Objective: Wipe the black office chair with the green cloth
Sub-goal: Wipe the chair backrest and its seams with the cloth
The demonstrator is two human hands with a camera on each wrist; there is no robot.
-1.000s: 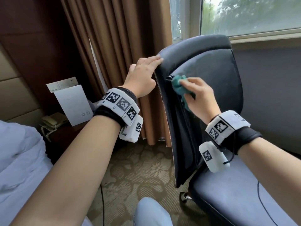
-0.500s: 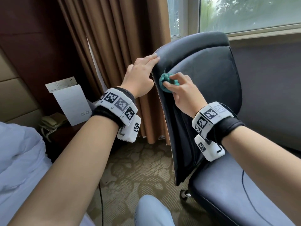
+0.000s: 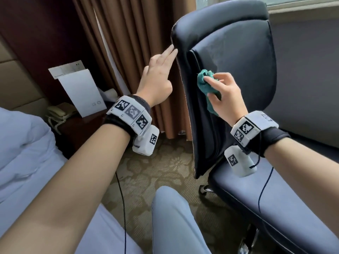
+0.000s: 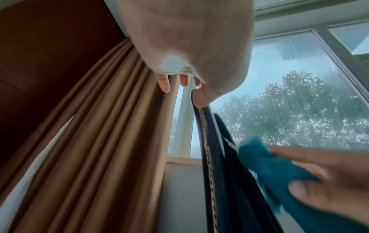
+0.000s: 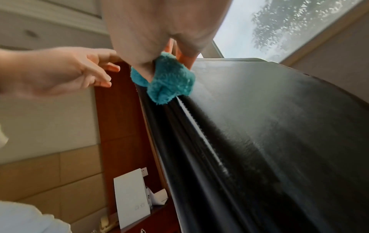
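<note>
Far left in head view: white bedding (image 3: 23, 153), then a beige corded phone (image 3: 56, 113) and a white card (image 3: 82, 92) propped upright on a dark wood nightstand (image 3: 78, 129), wall switch plate (image 3: 67, 68) just above the card. Brown curtain (image 3: 128, 43) hangs behind, patterned carpet (image 3: 152, 171) below. Left hand (image 3: 157, 79) is raised beside the left edge of the black office chair (image 3: 238, 52) backrest; fingers straight and close together, fingertips touching the upper-left side edge, gripping nothing. Left wrist view agrees: fingers (image 4: 164, 83) extended past the curtain, thumb resting against the top of the chair's edge seam (image 4: 207, 141). Chair backrest is upright, turned so its left edge faces the camera, seat (image 3: 266, 189) extending right and toward the person, window (image 3: 302, 2) behind it. Green cloth (image 3: 207, 85) is bunched up and pressed against the backrest's front face, right by the vertical piping near the left edge, roughly mid-height. Right hand (image 3: 223, 94) holds it: fingers curled round the wad, index finger laid over the top, thumb clamping from below. Right wrist view shows the cloth (image 5: 169, 78) wedged between thumb and fingers and touching the leather; it's motion-blurred there. Both wrists carry marker bands with a white camera pod; thin black cables (image 3: 262, 189) hang from them. Person's knee in light trousers (image 3: 174, 217) at bottom centre.
</note>
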